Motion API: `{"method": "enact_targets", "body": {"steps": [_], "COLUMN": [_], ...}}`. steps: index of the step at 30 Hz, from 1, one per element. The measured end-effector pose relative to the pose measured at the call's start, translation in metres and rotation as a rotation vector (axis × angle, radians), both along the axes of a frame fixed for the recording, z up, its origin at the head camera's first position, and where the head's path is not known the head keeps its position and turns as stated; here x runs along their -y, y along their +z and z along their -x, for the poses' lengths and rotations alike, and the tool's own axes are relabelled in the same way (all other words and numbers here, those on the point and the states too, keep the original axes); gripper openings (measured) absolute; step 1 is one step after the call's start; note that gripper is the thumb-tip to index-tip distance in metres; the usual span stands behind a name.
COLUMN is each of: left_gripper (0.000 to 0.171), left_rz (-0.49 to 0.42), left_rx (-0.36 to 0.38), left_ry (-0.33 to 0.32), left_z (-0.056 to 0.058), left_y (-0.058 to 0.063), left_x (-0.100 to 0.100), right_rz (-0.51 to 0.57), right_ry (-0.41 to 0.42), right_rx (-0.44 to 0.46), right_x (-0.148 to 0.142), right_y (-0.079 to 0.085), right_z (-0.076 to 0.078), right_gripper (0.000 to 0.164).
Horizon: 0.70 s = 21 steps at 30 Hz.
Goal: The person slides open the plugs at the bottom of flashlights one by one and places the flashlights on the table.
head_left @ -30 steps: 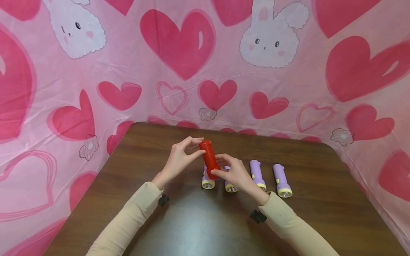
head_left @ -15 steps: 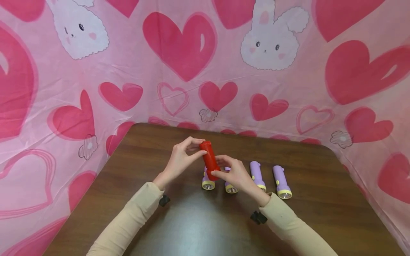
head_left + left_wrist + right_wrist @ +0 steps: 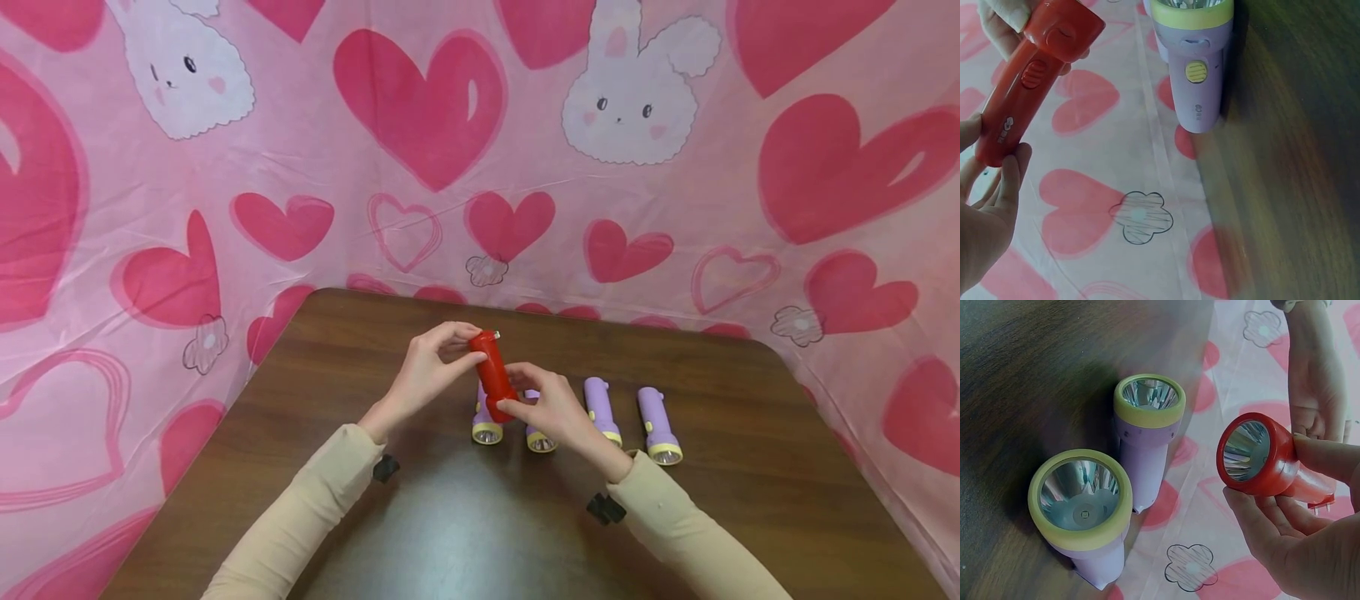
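Observation:
A red flashlight (image 3: 492, 372) is held tilted above the table, with its lens end lower and toward me. My left hand (image 3: 427, 367) pinches its tail end between thumb and fingers. Around the lens end curl the thumb and fingers of my right hand (image 3: 553, 407). The left wrist view shows the red slide switch (image 3: 1034, 74) on the barrel. In the right wrist view the clear lens (image 3: 1246, 450) faces the camera, and small metal prongs (image 3: 1322, 507) stick out at the tail.
Several purple flashlights with yellow rims, such as the far-right one (image 3: 657, 421), lie in a row on the brown wooden table (image 3: 450, 517), lenses toward me. Two are partly hidden behind my hands and the red flashlight. A pink heart-print cloth (image 3: 420, 233) hangs behind the table.
Small metal prongs now show at the red flashlight's tail, where none were visible before. Both hands keep nearly the same place and hold.

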<state>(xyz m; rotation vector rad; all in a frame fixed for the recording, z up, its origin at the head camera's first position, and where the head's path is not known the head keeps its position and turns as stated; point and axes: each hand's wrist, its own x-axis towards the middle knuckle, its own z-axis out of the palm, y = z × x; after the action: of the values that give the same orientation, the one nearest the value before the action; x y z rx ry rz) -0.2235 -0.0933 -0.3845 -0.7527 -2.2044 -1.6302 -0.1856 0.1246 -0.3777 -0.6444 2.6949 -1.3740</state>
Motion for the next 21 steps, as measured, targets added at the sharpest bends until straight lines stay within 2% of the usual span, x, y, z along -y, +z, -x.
{"method": "enact_targets", "body": {"steps": [5,15,21], "left_gripper": [0.029,0.028,0.028], "left_rz": [0.013,0.029,0.023], "left_rx": [0.003,0.099,0.1], "left_ry": [-0.004,-0.024,-0.024], "left_z": [-0.0004,-0.001,-0.0002], "left_y": [0.0018,0.005,0.0048], "left_x": [0.0,-0.0023,-0.0046], "right_rz": [0.0,-0.01,-0.011], "right_ry": [-0.002,-0.018,-0.016], "right_rx": [0.002,0.034,0.017], "right_x": [0.001,-0.0007,-0.0028], "right_y": [0.0011,0.0018,0.0004], "right_z": [-0.0006,-0.0001,0.0003], "right_gripper": [0.047,0.047,0.047]}}
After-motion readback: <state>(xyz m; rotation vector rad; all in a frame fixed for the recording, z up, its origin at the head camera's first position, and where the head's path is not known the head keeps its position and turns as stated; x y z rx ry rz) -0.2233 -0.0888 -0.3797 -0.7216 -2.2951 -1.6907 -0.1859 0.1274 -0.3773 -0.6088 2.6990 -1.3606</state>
